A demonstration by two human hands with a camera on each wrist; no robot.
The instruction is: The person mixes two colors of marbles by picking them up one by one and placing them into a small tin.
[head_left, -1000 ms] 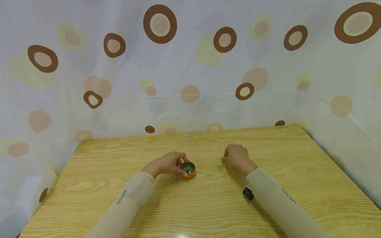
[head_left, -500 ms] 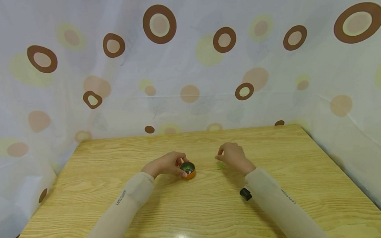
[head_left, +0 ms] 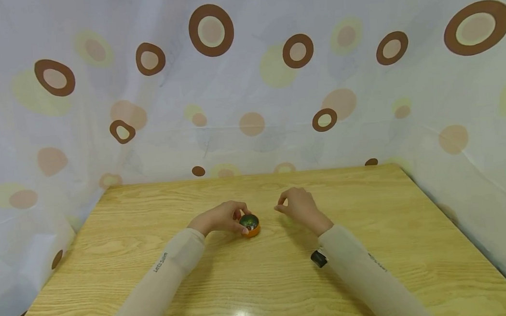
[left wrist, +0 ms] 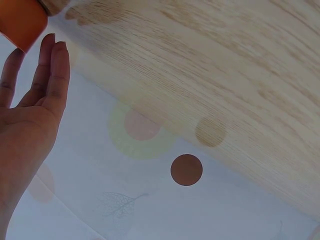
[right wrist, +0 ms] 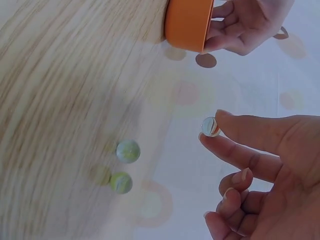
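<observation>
My left hand [head_left: 222,218] grips a small round orange bowl [head_left: 252,233] by its rim, thumb on the near side and fingers on the far side. The bowl is dark green inside, with small shiny things in it too small to make out. In the left wrist view, part of the bowl's orange wall [left wrist: 22,22] shows above the fingers. Right of the bowl, my right hand [head_left: 301,207] is raised over the table. Its thumb and index finger pinch a clear glass marble [right wrist: 210,127] with an orange streak. Its other fingers are curled.
Two greenish marbles, a paler one [right wrist: 128,151] and a yellower one [right wrist: 121,183], lie on the wooden table [head_left: 260,283] below my right hand. A patterned white sheet [head_left: 248,81] hangs behind the table and along its sides.
My right hand has lifted from the marbles on the table and moved left toward the bowl, with a marble pinched in it. The left hand and bowl have stayed in place.
</observation>
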